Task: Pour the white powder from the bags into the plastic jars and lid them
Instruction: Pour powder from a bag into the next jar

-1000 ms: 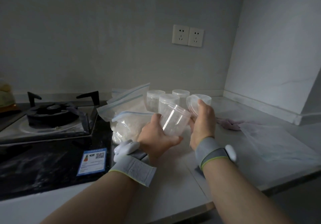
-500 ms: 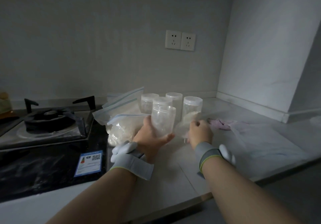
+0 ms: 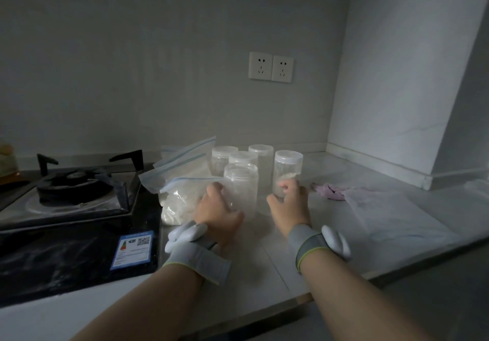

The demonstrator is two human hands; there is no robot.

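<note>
Your left hand [image 3: 217, 215] wraps the side of the open jar [image 3: 240, 188], which stands upright and lidless on the countertop [image 3: 264, 261], just right of the nearest powder bag [image 3: 182, 200]. Your right hand [image 3: 289, 207] is loosely curled low on the counter, just in front of the lidded jar [image 3: 288, 171] that shows some powder inside; I cannot tell whether it grips anything, and the removed lid is not clear to see there. Three more lidded jars [image 3: 243, 156] stand behind, at the far side, and other zip bags [image 3: 182, 159] lean behind the full one. To my eye you are between opening and filling: a jar is ready, no bag is lifted. Next you need the near bag unzipped and its mouth brought over the jar's rim, with your left hand steadying the jar, since it looks light and could tip.
</note>
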